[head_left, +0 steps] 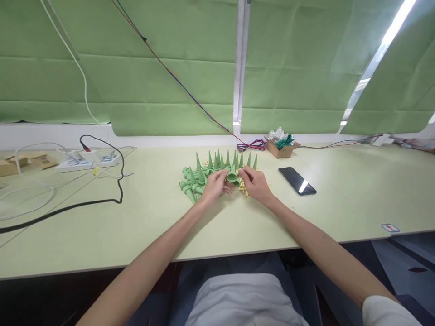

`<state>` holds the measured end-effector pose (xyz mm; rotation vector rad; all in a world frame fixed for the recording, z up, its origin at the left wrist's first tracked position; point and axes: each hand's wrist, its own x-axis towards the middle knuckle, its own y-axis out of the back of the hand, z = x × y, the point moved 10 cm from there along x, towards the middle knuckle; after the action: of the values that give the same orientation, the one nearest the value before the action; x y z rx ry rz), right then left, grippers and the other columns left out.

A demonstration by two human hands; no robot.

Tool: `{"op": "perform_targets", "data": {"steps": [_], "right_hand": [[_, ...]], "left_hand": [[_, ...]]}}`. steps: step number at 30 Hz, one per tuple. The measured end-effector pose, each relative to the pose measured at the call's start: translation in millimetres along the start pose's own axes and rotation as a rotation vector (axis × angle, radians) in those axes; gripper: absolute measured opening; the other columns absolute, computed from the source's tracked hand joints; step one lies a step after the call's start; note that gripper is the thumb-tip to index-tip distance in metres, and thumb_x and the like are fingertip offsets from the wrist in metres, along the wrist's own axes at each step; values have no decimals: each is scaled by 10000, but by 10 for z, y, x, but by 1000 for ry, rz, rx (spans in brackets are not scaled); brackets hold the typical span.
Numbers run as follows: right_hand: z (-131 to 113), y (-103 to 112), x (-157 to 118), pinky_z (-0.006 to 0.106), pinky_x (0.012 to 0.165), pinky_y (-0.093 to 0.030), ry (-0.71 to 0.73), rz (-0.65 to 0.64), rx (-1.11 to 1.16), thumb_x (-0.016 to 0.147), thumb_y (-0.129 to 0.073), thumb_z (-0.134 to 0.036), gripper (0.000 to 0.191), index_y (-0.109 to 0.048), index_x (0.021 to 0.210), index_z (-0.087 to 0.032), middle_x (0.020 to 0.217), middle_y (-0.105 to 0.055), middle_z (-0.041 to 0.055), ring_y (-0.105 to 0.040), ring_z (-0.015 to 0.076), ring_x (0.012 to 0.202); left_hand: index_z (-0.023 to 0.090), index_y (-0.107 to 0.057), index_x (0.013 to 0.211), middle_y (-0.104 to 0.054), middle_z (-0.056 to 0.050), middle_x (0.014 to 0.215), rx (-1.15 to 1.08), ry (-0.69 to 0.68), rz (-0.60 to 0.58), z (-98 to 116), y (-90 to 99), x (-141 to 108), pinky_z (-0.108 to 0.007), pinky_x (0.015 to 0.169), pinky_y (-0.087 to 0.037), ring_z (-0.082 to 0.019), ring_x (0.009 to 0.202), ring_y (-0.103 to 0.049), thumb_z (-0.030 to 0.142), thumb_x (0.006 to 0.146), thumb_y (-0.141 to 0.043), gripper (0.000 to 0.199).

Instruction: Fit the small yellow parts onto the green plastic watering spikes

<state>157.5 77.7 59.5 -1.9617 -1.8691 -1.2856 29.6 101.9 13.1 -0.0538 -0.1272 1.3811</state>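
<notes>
My left hand [217, 184] is closed on a green cone [232, 174], whose hollow round end faces me. Just to the right, my right hand [253, 181] has its thumb and fingers pinched beside that cone; whatever they hold is too small to make out. Several green cones stand upright behind my hands, and more green cones [189, 190] lie in a heap to the left of my left hand. Small yellow pieces [243, 188] are scattered under and between my hands, partly hidden by them.
A black phone [297, 181] lies to the right. Behind it sits a small cardboard box [280, 150] with plastic and green material, beside a coiled wire [253, 145]. On the left are a power strip [89, 162], a black cable [81, 204] and cardboard pieces [43, 160].
</notes>
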Motion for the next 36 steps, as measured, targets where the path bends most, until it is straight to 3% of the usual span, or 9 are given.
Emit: {"op": "perform_targets", "data": {"steps": [3, 6, 15, 19, 24, 30, 36], "right_hand": [[-1, -9, -1, 256, 562, -326, 11, -8, 0, 977, -420, -464, 371, -527, 736, -203, 592, -477, -22, -396, 119, 529], [-4, -14, 1, 255, 551, -321, 16, -14, 13, 974, -421, -465, 379, -520, 719, -203, 584, -467, -25, -390, 116, 522], [-3, -12, 13, 257, 539, -299, 13, -48, -8, 970, -405, -492, 416, -456, 669, -209, 558, -416, -35, -363, 113, 509], [11, -25, 19, 261, 541, -292, 8, -62, -41, 980, -374, -489, 435, -420, 647, -213, 549, -404, -32, -363, 119, 507], [26, -33, 26, 270, 551, -288, 9, -64, -41, 985, -357, -487, 445, -362, 628, -222, 549, -425, -21, -395, 130, 517], [51, -56, 30, 272, 546, -278, 7, -80, -61, 989, -348, -458, 432, -346, 631, -216, 547, -411, -22, -387, 127, 521], [66, -74, 32, 272, 544, -267, -2, -94, -74, 989, -332, -458, 443, -332, 622, -210, 543, -390, -22, -366, 122, 523]], "left_hand": [[160, -572, 853, -615, -70, 799, -70, 79, -75, -72, -73, -6, -274, 419, -492, -150, 555, -621, 552, 822, -640, 398], [161, -581, 841, -604, -60, 762, -68, 65, -131, -59, -127, -22, -271, 425, -491, -148, 551, -620, 561, 808, -660, 409], [168, -605, 823, -580, -29, 803, -38, 4, -122, -6, -95, -27, -264, 429, -477, -144, 557, -628, 472, 776, -711, 325], [185, -574, 757, -529, 12, 650, 96, -81, -146, 109, -121, -78, -258, 413, -426, -126, 483, -559, 508, 792, -681, 342], [201, -540, 723, -412, 58, 467, 375, -256, -86, 327, -122, -179, -244, 398, -302, -91, 356, -395, 510, 840, -618, 340], [174, -576, 862, -591, -19, 878, 408, -348, -45, 417, -127, -212, -231, 398, -265, -31, 417, -356, 455, 829, -636, 289], [178, -579, 967, -568, -23, 917, 414, -378, -79, 380, -149, -186, -215, 407, -252, -31, 451, -340, 408, 864, -595, 252]]}}
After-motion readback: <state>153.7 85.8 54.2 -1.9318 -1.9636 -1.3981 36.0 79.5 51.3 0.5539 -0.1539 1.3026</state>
